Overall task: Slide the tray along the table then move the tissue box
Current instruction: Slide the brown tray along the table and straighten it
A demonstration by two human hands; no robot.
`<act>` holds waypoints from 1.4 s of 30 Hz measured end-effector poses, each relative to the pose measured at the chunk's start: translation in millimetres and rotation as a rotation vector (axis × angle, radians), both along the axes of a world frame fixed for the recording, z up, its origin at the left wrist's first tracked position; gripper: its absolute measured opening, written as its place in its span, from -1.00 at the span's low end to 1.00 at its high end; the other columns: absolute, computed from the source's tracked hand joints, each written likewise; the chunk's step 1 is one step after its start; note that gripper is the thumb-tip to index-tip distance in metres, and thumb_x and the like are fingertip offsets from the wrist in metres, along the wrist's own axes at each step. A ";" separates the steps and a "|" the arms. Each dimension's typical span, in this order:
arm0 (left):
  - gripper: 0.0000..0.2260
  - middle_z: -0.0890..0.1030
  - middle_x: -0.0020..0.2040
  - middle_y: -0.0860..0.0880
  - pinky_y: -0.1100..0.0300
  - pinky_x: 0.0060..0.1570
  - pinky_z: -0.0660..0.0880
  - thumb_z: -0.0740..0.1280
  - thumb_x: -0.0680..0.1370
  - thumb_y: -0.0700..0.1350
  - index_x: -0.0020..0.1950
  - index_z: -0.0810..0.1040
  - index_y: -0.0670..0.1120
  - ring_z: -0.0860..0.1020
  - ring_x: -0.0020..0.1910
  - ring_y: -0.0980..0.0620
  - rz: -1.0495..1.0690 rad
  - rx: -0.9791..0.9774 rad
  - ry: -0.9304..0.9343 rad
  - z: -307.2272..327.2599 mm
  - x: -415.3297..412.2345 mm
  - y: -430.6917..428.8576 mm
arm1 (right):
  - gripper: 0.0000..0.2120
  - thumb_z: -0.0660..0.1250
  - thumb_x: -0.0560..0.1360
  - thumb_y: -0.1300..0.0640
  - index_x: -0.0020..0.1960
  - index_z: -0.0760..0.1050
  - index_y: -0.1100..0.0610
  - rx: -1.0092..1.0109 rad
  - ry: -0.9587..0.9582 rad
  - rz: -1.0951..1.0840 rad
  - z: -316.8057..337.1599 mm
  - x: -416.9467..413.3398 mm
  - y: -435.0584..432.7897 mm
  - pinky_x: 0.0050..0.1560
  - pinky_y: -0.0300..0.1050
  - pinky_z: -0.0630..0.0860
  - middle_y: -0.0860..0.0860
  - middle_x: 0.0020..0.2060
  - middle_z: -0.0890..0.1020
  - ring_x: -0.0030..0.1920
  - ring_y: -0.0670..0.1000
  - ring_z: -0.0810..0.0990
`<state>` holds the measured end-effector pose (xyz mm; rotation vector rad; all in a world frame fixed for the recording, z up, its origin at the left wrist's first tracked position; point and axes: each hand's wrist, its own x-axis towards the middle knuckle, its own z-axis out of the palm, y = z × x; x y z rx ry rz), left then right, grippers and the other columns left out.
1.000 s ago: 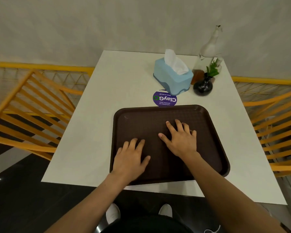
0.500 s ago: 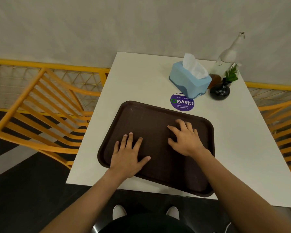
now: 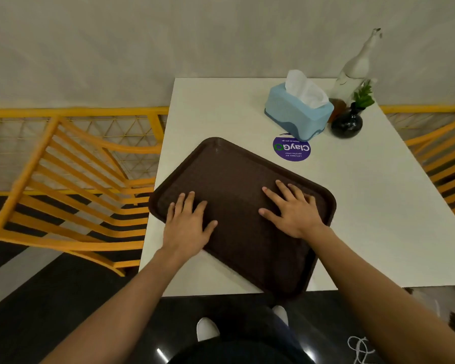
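- tray (image 3: 237,179): dark brown plastic, finely textured, matt
- table (image 3: 216,109): smooth, matt white
- tissue box (image 3: 294,114): smooth pale-blue plastic, soft white paper
- vase (image 3: 346,124): glossy black

Dim indoor light, wide-angle edge distortion

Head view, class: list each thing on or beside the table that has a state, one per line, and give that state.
Tray: empty, skewed, two corners past the table's edges.
Left hand: flat on tray.
Right hand: flat on tray.
Tissue box: upright, tissue sticking out.
Bottle: upright.
Vase: upright, holding a green sprig.
Sticker: flat on table.
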<state>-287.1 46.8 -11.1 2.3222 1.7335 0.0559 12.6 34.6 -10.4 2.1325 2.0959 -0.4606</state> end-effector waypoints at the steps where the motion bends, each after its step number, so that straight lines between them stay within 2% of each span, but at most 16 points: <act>1: -0.42 0.14 0.65 -0.13 -0.19 0.59 -0.03 0.16 0.62 0.27 0.58 0.28 0.05 0.00 0.64 -0.18 0.025 0.016 -0.009 -0.1 -2.2 -1.9 | -0.25 -0.19 0.51 -0.57 0.64 -0.09 -0.35 0.003 -0.006 -0.028 -0.1 -9.4 -1.3 0.54 0.36 0.04 -0.06 0.70 -0.04 0.67 0.15 -0.03; 4: -0.42 0.16 0.64 -0.12 -0.19 0.59 -0.06 0.15 0.60 0.28 0.58 0.28 0.06 0.02 0.63 -0.18 0.101 0.011 -0.029 -2.8 -7.9 -7.5 | -0.24 -0.16 0.52 -0.55 0.65 -0.02 -0.30 0.011 -0.021 -0.082 2.5 -37.0 -4.1 0.50 0.42 0.11 0.00 0.69 0.05 0.64 0.21 0.06; 6: -0.36 0.16 0.65 -0.11 -0.18 0.57 -0.13 0.07 0.59 0.34 0.60 0.23 0.06 0.03 0.63 -0.19 0.152 -0.012 -0.005 -6.0 -8.7 -9.1 | -0.27 -0.11 0.55 -0.53 0.63 0.14 -0.25 0.050 -0.007 -0.087 8.0 -47.9 -3.0 0.48 0.42 0.17 0.04 0.65 0.19 0.60 0.24 0.17; 8: -0.32 0.16 0.65 -0.12 -0.17 0.55 -0.19 -0.01 0.59 0.38 0.61 0.19 0.06 0.04 0.63 -0.21 0.181 -0.016 -0.002 -9.1 -8.5 -8.5 | -0.35 -0.01 0.59 -0.45 0.56 0.34 -0.16 0.138 0.019 -0.067 14.5 -49.1 3.5 0.45 0.37 0.24 0.06 0.58 0.32 0.54 0.21 0.27; 10: -0.31 0.18 0.64 -0.13 -0.17 0.55 -0.21 -0.07 0.58 0.39 0.62 0.20 0.05 0.06 0.62 -0.23 0.168 -0.002 -0.007 -10.7 -9.6 -7.8 | -0.45 0.13 0.63 -0.32 0.52 0.40 -0.09 0.223 0.025 -0.033 18.9 -42.5 12.3 0.45 0.34 0.27 0.08 0.56 0.35 0.53 0.20 0.29; 14: -0.30 0.20 0.64 -0.13 -0.18 0.57 -0.16 -0.12 0.58 0.39 0.62 0.20 0.06 0.10 0.62 -0.23 0.114 0.035 0.041 -14.4 -16.6 0.1 | -0.50 0.24 0.65 -0.12 0.56 0.35 -0.03 0.204 0.023 0.059 22.6 -24.7 35.2 0.49 0.28 0.25 0.10 0.61 0.27 0.57 0.21 0.20; 17: -0.30 0.23 0.63 -0.13 -0.18 0.59 -0.14 -0.10 0.58 0.39 0.62 0.22 0.06 0.12 0.61 -0.23 0.082 0.054 0.052 -14.1 -18.0 14.2 | -0.52 0.19 0.68 -0.11 0.58 0.35 -0.04 0.174 -0.010 0.147 19.8 -11.5 45.0 0.50 0.24 0.24 0.08 0.63 0.23 0.59 0.20 0.16; 21: -0.31 0.21 0.64 -0.12 -0.14 0.59 -0.16 -0.07 0.59 0.40 0.61 0.24 0.07 0.09 0.63 -0.19 0.033 0.064 0.042 -11.2 -22.7 35.7 | -0.52 0.11 0.69 -0.15 0.57 0.38 -0.04 0.182 -0.053 0.160 16.7 -6.2 45.4 0.47 0.20 0.28 0.06 0.60 0.31 0.57 0.18 0.21; 25: -0.36 0.24 0.61 -0.18 -0.18 0.58 -0.04 0.08 0.62 0.33 0.57 0.35 -0.03 0.11 0.62 -0.21 0.181 0.148 0.049 0.8 -22.1 57.5 | -0.53 0.14 0.68 -0.15 0.53 0.45 -0.02 0.235 -0.080 0.057 15.0 -14.6 40.8 0.41 0.19 0.37 0.08 0.53 0.42 0.52 0.19 0.31; 30: -0.35 0.23 0.61 -0.19 -0.17 0.56 0.10 0.15 0.62 0.26 0.60 0.24 -0.09 0.16 0.60 -0.20 0.342 0.084 -0.138 2.5 -23.9 53.3 | -0.52 0.16 0.68 -0.15 0.49 0.50 0.03 0.238 -0.108 -0.081 12.8 -37.3 33.4 0.35 0.19 0.45 0.10 0.48 0.49 0.47 0.21 0.39; 34: -0.32 0.13 0.65 -0.16 -0.12 0.57 0.12 0.15 0.63 0.25 0.64 0.13 -0.07 0.14 0.61 -0.17 0.353 0.021 -0.209 -4.8 -38.3 37.7 | -0.50 0.15 0.67 -0.17 0.47 0.52 0.07 0.215 -0.106 -0.166 12.8 -63.4 28.7 0.33 0.15 0.47 0.08 0.48 0.48 0.45 0.20 0.40; 37: -0.31 0.07 0.67 -0.13 -0.09 0.57 0.10 0.13 0.64 0.25 0.66 0.07 -0.06 0.13 0.61 -0.17 0.319 0.009 -0.201 -10.8 -57.0 35.8 | -0.52 0.20 0.66 -0.14 0.46 0.52 0.10 0.247 -0.023 -0.207 12.2 -77.8 25.1 0.27 0.13 0.54 0.08 0.48 0.47 0.43 0.19 0.40; 39: -0.32 0.05 0.67 -0.11 -0.08 0.58 0.08 0.14 0.65 0.22 0.66 0.04 -0.07 0.10 0.62 -0.14 0.300 -0.001 -0.229 -12.2 -73.7 39.7 | -0.50 0.24 0.65 -0.10 0.53 0.43 0.09 0.282 0.073 -0.262 12.8 -85.1 22.5 0.21 0.15 0.59 0.09 0.51 0.42 0.44 0.18 0.38; 42: -0.35 0.02 0.68 -0.11 -0.05 0.60 0.02 0.12 0.68 0.16 0.67 -0.01 -0.09 0.01 0.65 -0.10 0.225 -0.003 -0.251 -11.1 -90.8 46.7 | -0.44 0.28 0.65 -0.06 0.58 0.32 0.10 0.307 0.106 -0.344 9.3 -90.1 16.2 0.30 0.20 0.53 0.14 0.51 0.40 0.45 0.23 0.38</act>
